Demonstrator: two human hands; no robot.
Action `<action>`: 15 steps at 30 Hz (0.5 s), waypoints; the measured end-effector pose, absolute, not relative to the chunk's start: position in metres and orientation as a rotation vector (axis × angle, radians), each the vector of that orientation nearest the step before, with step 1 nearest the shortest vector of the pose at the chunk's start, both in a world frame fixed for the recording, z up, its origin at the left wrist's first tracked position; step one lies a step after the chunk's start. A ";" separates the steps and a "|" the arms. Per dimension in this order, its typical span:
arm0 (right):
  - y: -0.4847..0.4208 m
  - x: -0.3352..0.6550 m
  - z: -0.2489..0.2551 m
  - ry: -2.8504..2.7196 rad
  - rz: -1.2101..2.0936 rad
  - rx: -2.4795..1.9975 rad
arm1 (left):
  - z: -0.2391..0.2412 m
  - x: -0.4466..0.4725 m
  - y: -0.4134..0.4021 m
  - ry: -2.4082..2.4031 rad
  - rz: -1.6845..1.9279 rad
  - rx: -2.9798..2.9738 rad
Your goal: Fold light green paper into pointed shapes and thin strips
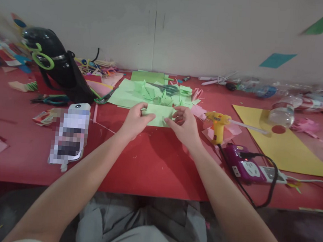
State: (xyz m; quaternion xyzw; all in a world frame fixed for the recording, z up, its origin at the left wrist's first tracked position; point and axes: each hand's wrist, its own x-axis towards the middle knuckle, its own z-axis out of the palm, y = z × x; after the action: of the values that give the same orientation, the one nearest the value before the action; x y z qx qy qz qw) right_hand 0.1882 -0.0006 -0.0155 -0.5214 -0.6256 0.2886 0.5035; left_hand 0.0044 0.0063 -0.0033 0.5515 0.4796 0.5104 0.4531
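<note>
Both my hands meet over a small light green paper piece [158, 117] on the red table [152, 161]. My left hand [135, 120] pinches its left edge, fingers closed on it. My right hand [184, 125] grips its right side, with thumb and fingers curled on the paper. Behind them lies a heap of folded green paper shapes [152, 92] on green sheets, with grey-handled scissors [165, 87] on top.
A yellow glue gun [218, 123] stands right of my hand, its cord running to a purple power strip [244, 165]. A yellow sheet [282, 143] and plastic bottles [282, 112] lie at right. A phone [72, 132] and a black bag [57, 62] sit at left.
</note>
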 end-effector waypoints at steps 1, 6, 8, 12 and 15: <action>0.000 0.189 -0.016 -1.491 0.707 -1.261 | -0.003 0.005 0.006 1.178 1.263 1.354; 0.000 0.189 -0.012 -1.486 0.693 -1.270 | -0.002 0.005 0.006 1.155 1.260 1.348; -0.002 0.189 -0.011 -1.514 0.651 -1.271 | -0.002 0.005 0.005 1.166 1.255 1.349; -0.004 0.188 -0.010 -1.572 0.583 -1.208 | -0.003 0.006 0.004 1.223 1.247 1.337; -0.002 0.187 -0.011 -1.560 0.572 -1.186 | -0.003 0.007 0.003 1.230 1.233 1.342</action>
State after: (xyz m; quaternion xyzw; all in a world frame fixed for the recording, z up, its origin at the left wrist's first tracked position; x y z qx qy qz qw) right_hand 0.1871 -0.0024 -0.0111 -0.4952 -0.6515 0.2387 0.5228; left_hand 0.0074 0.0034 -0.0034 0.5439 0.4986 0.4994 0.4541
